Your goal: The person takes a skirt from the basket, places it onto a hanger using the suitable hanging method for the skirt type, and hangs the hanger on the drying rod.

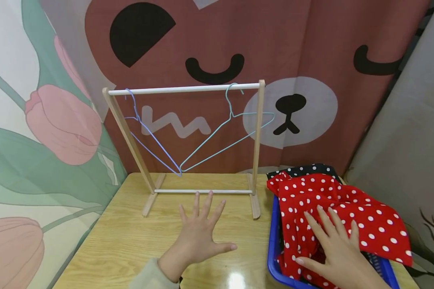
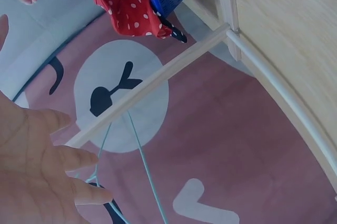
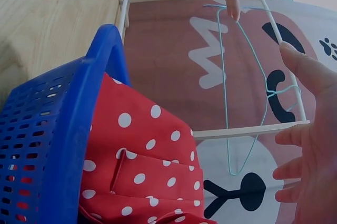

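My left hand hovers with spread fingers above the table, in front of a small wooden rack. Over on the right, my right hand is spread above a red cloth with white dots; the right wrist view shows its fingers apart from the cloth. That cloth lies heaped in a blue plastic basket and hangs over its rim. From the rack's white top bar hang a purple-blue hanger at the left and a light teal hanger at the right. Their lower corners meet or overlap.
A black cloth with white dots shows behind the red one in the basket. The wooden table carries rack and basket. Behind them hangs a brown curtain with a bear face; a flowered curtain is at the left.
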### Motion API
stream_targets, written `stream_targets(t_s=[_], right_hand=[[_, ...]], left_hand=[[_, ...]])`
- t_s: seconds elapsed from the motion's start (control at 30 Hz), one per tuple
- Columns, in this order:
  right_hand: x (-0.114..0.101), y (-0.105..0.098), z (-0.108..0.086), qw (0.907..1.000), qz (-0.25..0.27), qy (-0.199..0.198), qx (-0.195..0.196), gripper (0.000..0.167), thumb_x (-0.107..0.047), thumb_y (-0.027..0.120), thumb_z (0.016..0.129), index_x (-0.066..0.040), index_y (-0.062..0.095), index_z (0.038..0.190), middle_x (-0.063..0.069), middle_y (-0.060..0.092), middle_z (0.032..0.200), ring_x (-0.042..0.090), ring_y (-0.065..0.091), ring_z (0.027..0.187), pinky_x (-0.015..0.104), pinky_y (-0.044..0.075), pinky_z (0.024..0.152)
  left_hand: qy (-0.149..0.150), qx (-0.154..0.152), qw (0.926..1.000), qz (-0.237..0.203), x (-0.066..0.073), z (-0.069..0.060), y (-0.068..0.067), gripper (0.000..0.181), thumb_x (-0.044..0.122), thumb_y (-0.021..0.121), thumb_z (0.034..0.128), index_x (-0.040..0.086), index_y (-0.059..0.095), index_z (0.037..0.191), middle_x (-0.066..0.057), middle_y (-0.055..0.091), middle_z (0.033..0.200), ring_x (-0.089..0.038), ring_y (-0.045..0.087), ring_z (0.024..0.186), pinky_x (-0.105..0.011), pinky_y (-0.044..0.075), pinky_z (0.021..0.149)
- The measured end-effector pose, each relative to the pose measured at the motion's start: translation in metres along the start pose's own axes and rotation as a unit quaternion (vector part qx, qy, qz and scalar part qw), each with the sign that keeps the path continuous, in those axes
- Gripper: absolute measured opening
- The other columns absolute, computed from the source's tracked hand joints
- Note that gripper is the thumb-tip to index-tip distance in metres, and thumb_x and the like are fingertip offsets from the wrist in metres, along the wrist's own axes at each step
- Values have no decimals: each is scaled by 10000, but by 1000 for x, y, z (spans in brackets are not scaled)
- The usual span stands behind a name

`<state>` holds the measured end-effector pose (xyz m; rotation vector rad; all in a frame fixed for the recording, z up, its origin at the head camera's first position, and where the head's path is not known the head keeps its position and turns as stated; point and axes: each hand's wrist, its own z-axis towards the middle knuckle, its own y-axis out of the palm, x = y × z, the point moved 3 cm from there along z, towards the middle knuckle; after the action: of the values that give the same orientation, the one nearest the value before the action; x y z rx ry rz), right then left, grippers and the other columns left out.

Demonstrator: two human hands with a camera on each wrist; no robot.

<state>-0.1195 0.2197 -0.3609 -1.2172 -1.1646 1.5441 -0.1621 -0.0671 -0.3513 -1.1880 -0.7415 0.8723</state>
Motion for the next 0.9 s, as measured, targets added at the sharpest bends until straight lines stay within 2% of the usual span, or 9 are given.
stream_targets(t_s=[0.2,0.33,0.43,0.67,0.9], right_hand=[[3,6,1,9999,-57,63,-89,1009,-680,590,540,-23,365,1272,272,214,1293,459,72,1141,658,-123,831],[6,10,0,9997,-73,146,-167,1023,-695,587,519,-16,385,1258,283,242,1277,456,77,1138,671,-82,825],[9,14,-1,9996,-16,189,-221,1021,-692,584,528,-14,373,1262,292,237,1271,460,65,1135,672,-103,814],[16,20,-4,9995,-58,186,-252,1019,-683,570,564,7,334,1276,290,202,1285,461,29,1151,586,-268,785],[21,24,-6,9988,-156,322,-322,1041,-693,564,557,15,322,1281,304,205,1276,471,37,1137,618,-229,797]], left_hand=[[77,-145,9998,129,4,1,6,964,811,303,614,256,136,1385,-95,29,1430,-411,-24,1246,-708,62,819],[143,-202,9996,98,8,3,7,962,806,316,617,253,138,1385,-91,3,1430,-411,-39,1245,-710,44,815],[161,-285,9995,-22,11,3,9,960,799,330,622,253,128,1386,-89,-4,1429,-406,-57,1245,-705,13,819],[256,-301,9992,-85,17,5,17,954,796,325,629,246,138,1385,-100,34,1428,-411,-27,1245,-712,28,812],[417,-413,9979,-280,32,9,24,948,795,327,629,263,119,1385,-104,39,1428,-401,-59,1245,-707,12,816]])
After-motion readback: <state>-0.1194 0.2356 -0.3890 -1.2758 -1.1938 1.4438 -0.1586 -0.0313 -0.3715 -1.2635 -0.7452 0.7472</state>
